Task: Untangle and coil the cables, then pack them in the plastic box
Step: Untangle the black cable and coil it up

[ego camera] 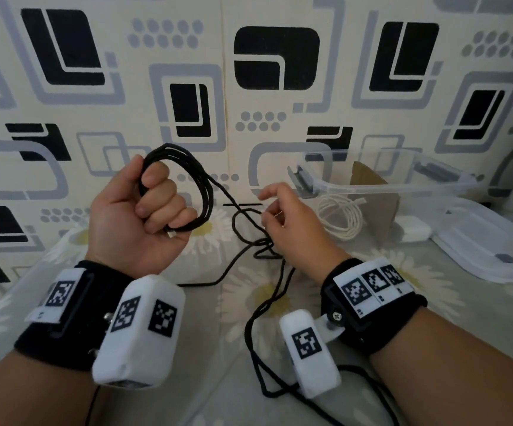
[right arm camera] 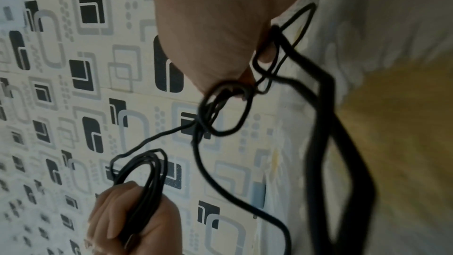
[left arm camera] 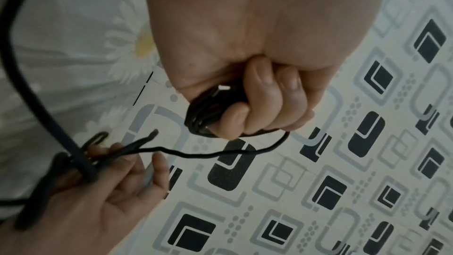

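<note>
My left hand [ego camera: 160, 207] is a raised fist that grips a coil of black cable [ego camera: 201, 186], its metal plug end poking out below the fingers. The left wrist view shows that coil [left arm camera: 203, 121] bunched in the left hand [left arm camera: 257, 104]. One strand runs from the coil to my right hand [ego camera: 275, 207], whose curled fingers pinch it just above a loose knot [ego camera: 264, 247]. In the right wrist view, loops of the cable [right arm camera: 228, 111] hang around the right hand's fingers [right arm camera: 267, 53]. A clear plastic box [ego camera: 387, 187] stands at the right with a coiled white cable [ego camera: 339, 216] inside.
The rest of the black cable [ego camera: 258, 321] trails over the flowered bedsheet toward me. The box lid [ego camera: 494, 250] lies at the right, a white charger block [ego camera: 411, 230] and a cardboard piece [ego camera: 372, 192] by the box. A patterned wall stands close behind.
</note>
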Action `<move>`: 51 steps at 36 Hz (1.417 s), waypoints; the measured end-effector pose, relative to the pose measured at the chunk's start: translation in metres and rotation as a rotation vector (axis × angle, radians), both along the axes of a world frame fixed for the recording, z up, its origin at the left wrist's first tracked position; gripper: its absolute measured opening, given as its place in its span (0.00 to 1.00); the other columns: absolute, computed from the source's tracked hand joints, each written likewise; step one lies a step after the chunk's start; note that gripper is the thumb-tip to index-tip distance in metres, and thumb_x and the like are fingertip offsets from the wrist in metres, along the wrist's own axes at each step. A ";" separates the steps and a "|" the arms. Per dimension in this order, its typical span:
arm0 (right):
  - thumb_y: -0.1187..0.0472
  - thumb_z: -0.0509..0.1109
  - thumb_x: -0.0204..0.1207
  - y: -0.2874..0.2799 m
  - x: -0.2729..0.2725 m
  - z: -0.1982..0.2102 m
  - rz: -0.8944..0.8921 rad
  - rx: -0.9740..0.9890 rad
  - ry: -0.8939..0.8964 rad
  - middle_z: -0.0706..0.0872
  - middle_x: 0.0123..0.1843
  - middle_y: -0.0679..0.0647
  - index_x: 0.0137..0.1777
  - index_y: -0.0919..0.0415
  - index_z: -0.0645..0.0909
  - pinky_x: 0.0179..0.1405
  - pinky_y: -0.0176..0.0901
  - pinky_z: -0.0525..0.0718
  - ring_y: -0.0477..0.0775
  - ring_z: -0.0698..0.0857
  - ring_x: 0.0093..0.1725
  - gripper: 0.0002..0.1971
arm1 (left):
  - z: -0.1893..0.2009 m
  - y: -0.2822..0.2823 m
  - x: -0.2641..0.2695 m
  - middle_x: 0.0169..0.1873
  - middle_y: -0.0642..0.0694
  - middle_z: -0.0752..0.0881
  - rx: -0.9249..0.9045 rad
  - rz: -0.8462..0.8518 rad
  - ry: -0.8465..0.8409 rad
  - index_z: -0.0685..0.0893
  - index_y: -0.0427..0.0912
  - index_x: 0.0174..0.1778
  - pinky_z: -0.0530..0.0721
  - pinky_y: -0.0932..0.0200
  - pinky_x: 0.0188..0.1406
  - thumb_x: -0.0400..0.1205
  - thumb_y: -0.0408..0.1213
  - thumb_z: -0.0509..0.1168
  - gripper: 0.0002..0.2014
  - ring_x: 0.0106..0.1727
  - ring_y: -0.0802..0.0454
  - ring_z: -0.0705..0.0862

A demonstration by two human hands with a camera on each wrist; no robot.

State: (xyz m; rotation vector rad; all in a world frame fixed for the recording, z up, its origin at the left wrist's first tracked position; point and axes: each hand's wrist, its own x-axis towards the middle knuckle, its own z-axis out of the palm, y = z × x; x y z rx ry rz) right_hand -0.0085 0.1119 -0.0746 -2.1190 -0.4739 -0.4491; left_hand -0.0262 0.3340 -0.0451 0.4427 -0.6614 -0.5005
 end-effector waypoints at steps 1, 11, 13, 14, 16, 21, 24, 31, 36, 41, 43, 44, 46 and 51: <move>0.67 0.60 0.82 0.000 0.000 0.001 -0.009 -0.020 -0.021 0.80 0.37 0.51 0.56 0.51 0.74 0.31 0.43 0.79 0.48 0.77 0.31 0.10 | 0.000 0.002 0.000 0.22 0.48 0.66 0.000 0.020 -0.001 0.77 0.37 0.40 0.65 0.56 0.33 0.89 0.44 0.51 0.18 0.23 0.51 0.63; 0.70 0.57 0.79 -0.003 0.006 0.003 -0.238 -0.223 0.205 0.81 0.59 0.57 0.58 0.58 0.84 0.52 0.38 0.74 0.56 0.81 0.57 0.16 | 0.008 -0.005 -0.011 0.17 0.53 0.60 0.025 0.500 0.058 0.75 0.47 0.31 0.66 0.65 0.23 0.83 0.46 0.57 0.15 0.18 0.56 0.56; 0.68 0.57 0.80 -0.003 0.005 0.003 -0.261 -0.266 0.241 0.80 0.62 0.58 0.60 0.60 0.83 0.54 0.39 0.73 0.57 0.79 0.60 0.16 | 0.010 -0.003 -0.012 0.16 0.53 0.60 0.015 0.621 0.121 0.74 0.48 0.29 0.64 0.66 0.23 0.85 0.47 0.53 0.18 0.18 0.56 0.55; 0.67 0.57 0.80 -0.002 0.005 0.003 -0.266 -0.289 0.249 0.81 0.61 0.59 0.59 0.63 0.83 0.54 0.40 0.74 0.58 0.79 0.61 0.15 | 0.010 -0.003 -0.012 0.16 0.53 0.60 0.005 0.649 0.147 0.74 0.48 0.29 0.64 0.66 0.23 0.86 0.48 0.52 0.20 0.18 0.56 0.55; 0.66 0.57 0.81 -0.002 0.004 0.003 -0.260 -0.352 0.281 0.83 0.56 0.62 0.55 0.68 0.83 0.50 0.44 0.76 0.61 0.80 0.58 0.13 | 0.010 -0.004 -0.012 0.16 0.53 0.60 -0.008 0.673 0.186 0.74 0.48 0.28 0.64 0.66 0.24 0.87 0.48 0.51 0.21 0.18 0.55 0.55; 0.64 0.61 0.80 -0.001 0.005 0.001 -0.259 -0.483 0.328 0.71 0.49 0.57 0.33 0.60 0.70 0.35 0.39 0.68 0.54 0.74 0.40 0.13 | 0.009 -0.007 -0.011 0.16 0.53 0.60 -0.028 0.681 0.213 0.74 0.48 0.29 0.65 0.66 0.24 0.87 0.47 0.51 0.20 0.18 0.56 0.55; 0.64 0.63 0.79 -0.001 0.008 -0.003 -0.196 -0.508 0.300 0.84 0.48 0.59 0.36 0.65 0.84 0.29 0.39 0.68 0.55 0.79 0.38 0.13 | 0.008 -0.008 -0.011 0.16 0.53 0.60 -0.003 0.676 0.214 0.74 0.48 0.29 0.64 0.67 0.24 0.85 0.47 0.52 0.19 0.18 0.56 0.55; 0.64 0.65 0.82 -0.001 0.001 -0.003 -0.047 -0.228 0.103 0.81 0.54 0.46 0.60 0.53 0.86 0.55 0.35 0.76 0.43 0.79 0.52 0.12 | 0.007 -0.011 -0.011 0.15 0.53 0.62 0.059 0.630 0.190 0.75 0.48 0.28 0.63 0.67 0.24 0.80 0.47 0.56 0.15 0.16 0.56 0.57; 0.51 0.64 0.83 0.005 -0.014 0.007 0.213 0.023 0.210 0.88 0.55 0.43 0.69 0.48 0.78 0.63 0.34 0.76 0.40 0.82 0.61 0.16 | 0.008 -0.012 -0.012 0.15 0.53 0.62 0.071 0.610 0.197 0.75 0.48 0.28 0.64 0.67 0.22 0.81 0.47 0.57 0.15 0.17 0.56 0.55; 0.57 0.72 0.79 0.008 -0.017 0.003 0.300 -0.001 0.246 0.84 0.33 0.43 0.50 0.52 0.85 0.53 0.44 0.85 0.42 0.85 0.41 0.03 | 0.008 -0.015 -0.012 0.15 0.53 0.62 0.123 0.598 0.185 0.74 0.48 0.28 0.64 0.67 0.22 0.85 0.48 0.52 0.20 0.19 0.56 0.52; 0.62 0.67 0.82 0.008 -0.014 0.003 0.267 0.106 0.220 0.82 0.27 0.43 0.42 0.54 0.82 0.50 0.50 0.86 0.45 0.86 0.35 0.07 | 0.007 -0.015 -0.012 0.15 0.54 0.62 0.143 0.601 0.182 0.74 0.48 0.27 0.63 0.66 0.22 0.87 0.48 0.50 0.22 0.19 0.56 0.51; 0.63 0.65 0.83 0.008 -0.013 0.003 0.248 0.189 0.235 0.80 0.25 0.44 0.40 0.56 0.80 0.48 0.55 0.87 0.46 0.85 0.32 0.09 | 0.007 -0.015 -0.013 0.14 0.54 0.62 0.153 0.605 0.182 0.74 0.48 0.27 0.63 0.66 0.22 0.87 0.48 0.50 0.22 0.19 0.55 0.51; 0.63 0.61 0.85 0.008 -0.012 0.005 0.203 0.331 0.305 0.77 0.25 0.48 0.40 0.58 0.78 0.39 0.60 0.87 0.50 0.83 0.25 0.11 | 0.008 -0.015 -0.013 0.14 0.54 0.62 0.168 0.601 0.180 0.73 0.48 0.27 0.63 0.66 0.21 0.87 0.48 0.49 0.22 0.19 0.55 0.51; 0.57 0.62 0.85 0.007 -0.005 0.002 0.012 0.365 0.330 0.74 0.27 0.54 0.40 0.57 0.77 0.26 0.43 0.80 0.50 0.76 0.19 0.12 | 0.004 -0.010 -0.009 0.17 0.54 0.59 0.162 0.374 0.123 0.74 0.46 0.29 0.64 0.65 0.22 0.85 0.47 0.53 0.19 0.18 0.56 0.54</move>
